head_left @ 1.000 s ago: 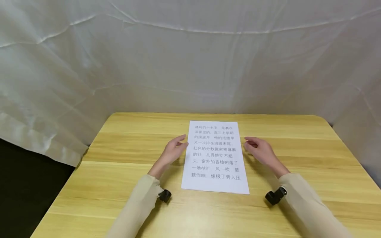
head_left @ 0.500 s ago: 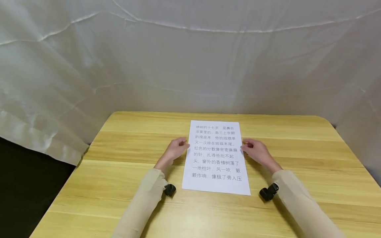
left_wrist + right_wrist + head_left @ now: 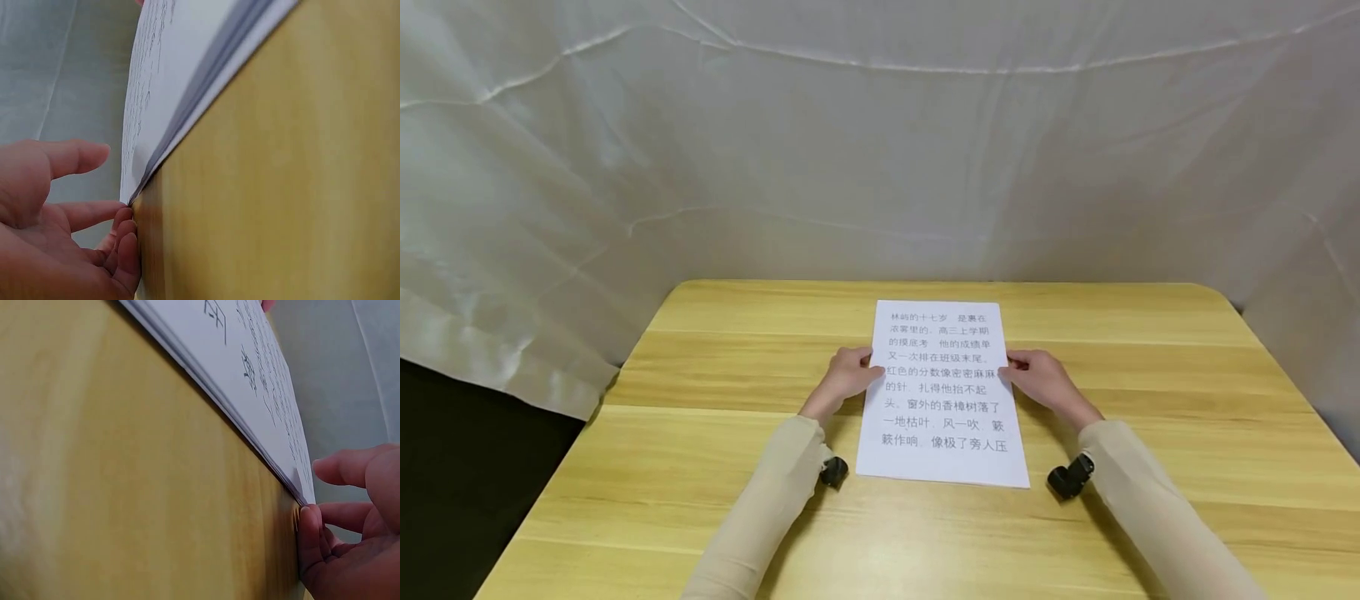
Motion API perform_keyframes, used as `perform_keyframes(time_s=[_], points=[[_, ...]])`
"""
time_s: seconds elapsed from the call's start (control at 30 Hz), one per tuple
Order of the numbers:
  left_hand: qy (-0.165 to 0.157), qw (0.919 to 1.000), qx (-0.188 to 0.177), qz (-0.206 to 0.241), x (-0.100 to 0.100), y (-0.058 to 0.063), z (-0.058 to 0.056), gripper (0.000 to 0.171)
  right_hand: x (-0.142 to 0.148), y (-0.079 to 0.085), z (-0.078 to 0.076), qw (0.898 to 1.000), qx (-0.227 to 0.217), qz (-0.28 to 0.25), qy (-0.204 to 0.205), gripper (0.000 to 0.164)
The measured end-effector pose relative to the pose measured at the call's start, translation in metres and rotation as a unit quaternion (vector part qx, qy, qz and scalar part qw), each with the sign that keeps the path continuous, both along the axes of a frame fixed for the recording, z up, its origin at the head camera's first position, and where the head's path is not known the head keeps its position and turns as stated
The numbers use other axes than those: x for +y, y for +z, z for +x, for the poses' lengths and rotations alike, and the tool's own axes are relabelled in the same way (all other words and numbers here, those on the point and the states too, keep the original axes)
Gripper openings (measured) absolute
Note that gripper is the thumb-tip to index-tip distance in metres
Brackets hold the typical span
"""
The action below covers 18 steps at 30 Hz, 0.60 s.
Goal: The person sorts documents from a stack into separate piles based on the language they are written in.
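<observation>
A thin stack of white paper [image 3: 942,392] printed with black text lies flat in the middle of the wooden table [image 3: 1150,375]. My left hand [image 3: 850,375] is at the stack's left edge and my right hand [image 3: 1037,379] at its right edge. In the left wrist view the curled fingertips [image 3: 125,219] touch the underside of the stack's [image 3: 181,81] edge, with the thumb over the top sheet. The right wrist view shows the same: fingertips [image 3: 309,519] against the stack's [image 3: 250,369] edge and the thumb above it. Whether either thumb presses the paper is unclear.
White cloth [image 3: 880,150] hangs behind and beside the table. A dark gap [image 3: 460,467] lies past the table's left edge. Small black cameras [image 3: 833,472] sit on both wrists, close to the tabletop. Bare wood surrounds the stack on all sides.
Both hands have moved inward from beside the paper to its left and right edges, and their fingers have curled against the stack. The paper has not shifted.
</observation>
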<state>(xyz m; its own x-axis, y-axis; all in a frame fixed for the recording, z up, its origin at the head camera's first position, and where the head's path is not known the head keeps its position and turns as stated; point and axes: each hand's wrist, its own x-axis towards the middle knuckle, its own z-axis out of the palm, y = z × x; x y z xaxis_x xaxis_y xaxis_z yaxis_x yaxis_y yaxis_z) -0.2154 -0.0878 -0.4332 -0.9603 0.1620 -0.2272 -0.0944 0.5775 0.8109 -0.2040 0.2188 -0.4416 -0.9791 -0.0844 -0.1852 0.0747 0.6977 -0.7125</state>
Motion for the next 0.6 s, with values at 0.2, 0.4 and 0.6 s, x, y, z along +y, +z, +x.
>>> perform_keyframes(time_s=[0.2, 0.4, 0.6], points=[[0.009, 0.9999, -0.007, 0.005, 0.0007, 0.0013, 0.0013, 0.012, -0.0048, 0.0043, 0.0027, 1.0, 0.018, 0.01, 0.015, 0.05], [0.018, 0.9995, -0.012, 0.025, 0.0011, 0.0009, 0.0025, 0.016, -0.0079, 0.0039, 0.0047, 0.998, 0.049, 0.013, 0.034, 0.048], [0.017, 0.9986, -0.019, 0.047, 0.0011, 0.0014, 0.0049, 0.028, -0.0072, 0.0015, 0.0066, 0.998, 0.056, 0.004, 0.042, 0.051]])
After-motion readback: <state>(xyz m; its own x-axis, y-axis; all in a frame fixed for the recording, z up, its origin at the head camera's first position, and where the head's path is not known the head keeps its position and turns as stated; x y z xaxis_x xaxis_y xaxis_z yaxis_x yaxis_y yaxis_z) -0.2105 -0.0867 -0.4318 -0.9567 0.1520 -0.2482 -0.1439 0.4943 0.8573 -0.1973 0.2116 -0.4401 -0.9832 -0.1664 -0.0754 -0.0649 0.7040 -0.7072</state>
